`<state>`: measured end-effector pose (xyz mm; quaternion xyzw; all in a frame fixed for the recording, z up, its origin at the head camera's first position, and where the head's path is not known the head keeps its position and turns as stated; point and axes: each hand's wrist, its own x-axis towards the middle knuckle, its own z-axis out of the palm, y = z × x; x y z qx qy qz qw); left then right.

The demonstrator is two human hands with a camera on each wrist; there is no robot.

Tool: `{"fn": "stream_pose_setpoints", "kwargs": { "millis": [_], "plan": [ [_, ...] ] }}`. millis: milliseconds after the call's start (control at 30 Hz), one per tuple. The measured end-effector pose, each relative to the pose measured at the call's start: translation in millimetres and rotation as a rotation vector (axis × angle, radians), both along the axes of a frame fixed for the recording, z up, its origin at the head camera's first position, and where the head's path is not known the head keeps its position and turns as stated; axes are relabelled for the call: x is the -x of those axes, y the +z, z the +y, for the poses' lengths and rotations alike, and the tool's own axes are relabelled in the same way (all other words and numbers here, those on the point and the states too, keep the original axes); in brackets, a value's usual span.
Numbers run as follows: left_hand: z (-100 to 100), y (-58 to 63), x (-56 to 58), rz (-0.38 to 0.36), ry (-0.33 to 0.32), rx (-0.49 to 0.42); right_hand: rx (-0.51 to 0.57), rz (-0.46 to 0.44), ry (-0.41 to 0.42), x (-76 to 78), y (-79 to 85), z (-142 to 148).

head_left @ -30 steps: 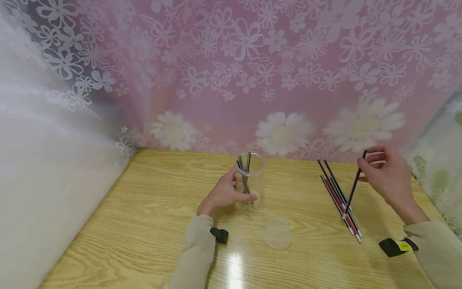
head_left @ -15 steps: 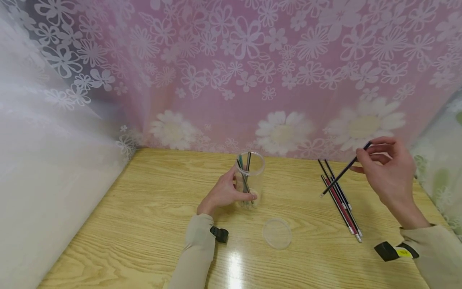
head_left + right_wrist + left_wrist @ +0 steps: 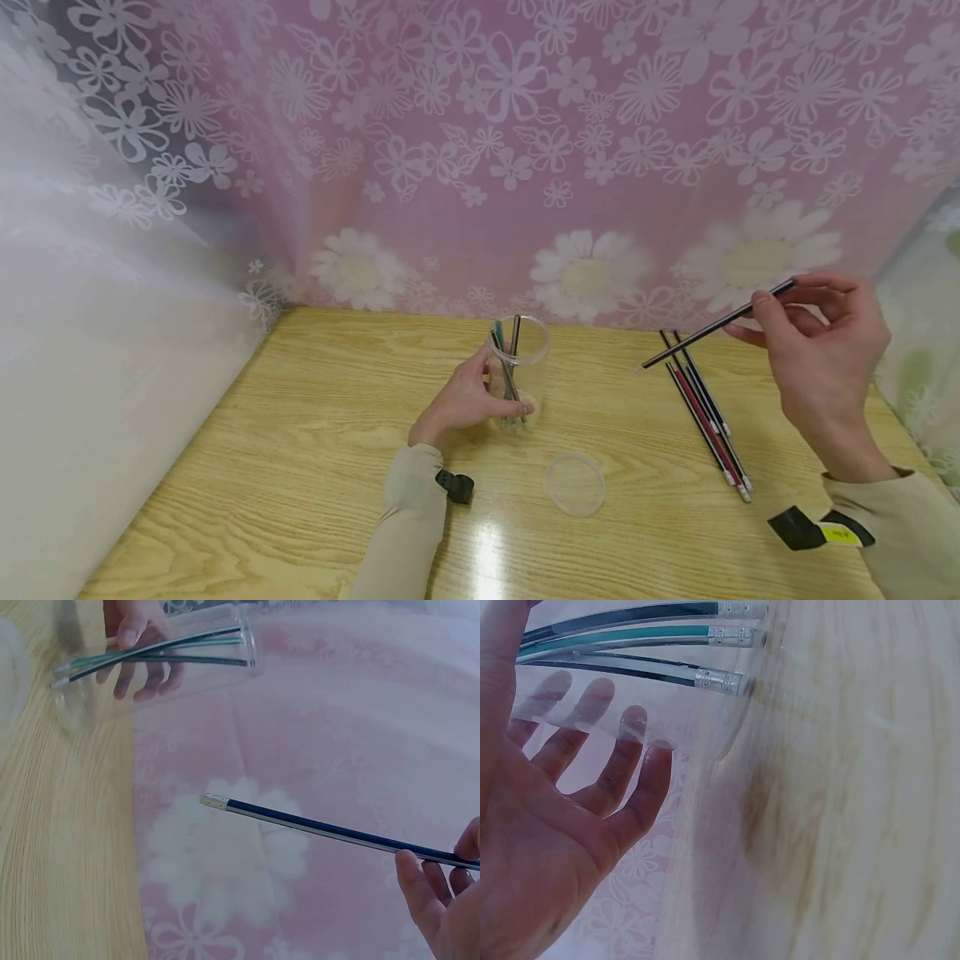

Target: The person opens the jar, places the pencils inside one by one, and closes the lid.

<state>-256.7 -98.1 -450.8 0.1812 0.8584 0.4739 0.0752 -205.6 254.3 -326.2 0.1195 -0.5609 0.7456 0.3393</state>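
My left hand (image 3: 461,398) grips a clear plastic jar (image 3: 536,375) that stands upright on the table. Inside it lean three pencils (image 3: 652,637), one of them teal, with their eraser ends at the bottom. On the right, my right hand (image 3: 828,367) pinches a dark blue and silver pencil (image 3: 315,826) between thumb and fingers. This pencil is held in the air, its eraser end slanting down toward the jar. Below it, several dark pencils and a red one lie in a loose pile (image 3: 708,421) on the table.
A clear round lid (image 3: 575,485) lies flat on the wooden table (image 3: 300,483), in front of the jar and to its right. A pink flowered curtain (image 3: 450,167) hangs behind the table's back edge. Pale sheeting (image 3: 112,333) borders the left side.
My right hand has risen off the pile with the pencil. The pencil has swung from near upright to a shallow slant, its eraser end moving left. My left hand and the jar have stayed put.
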Motion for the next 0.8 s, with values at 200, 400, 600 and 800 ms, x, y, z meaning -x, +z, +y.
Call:
{"fn": "stream_pose_setpoints", "kwargs": {
  "millis": [200, 400, 600, 800],
  "plan": [
    [0.0, 0.3, -0.4, -0.006, 0.006, 0.000, 0.043, 0.063, 0.034, -3.8, 6.3, -6.9],
    [-0.5, 1.0, -0.5, -0.011, 0.010, 0.011, 0.125, 0.153, 0.053, -7.2, 15.3, -23.5],
    [0.0, 1.3, -0.6, -0.013, 0.011, 0.010, 0.201, 0.212, 0.071, -9.4, 22.4, -39.5],
    [0.4, 1.5, -0.5, -0.018, 0.008, 0.007, 0.225, 0.242, 0.106, -10.2, 27.1, -53.8]
  ]
}}
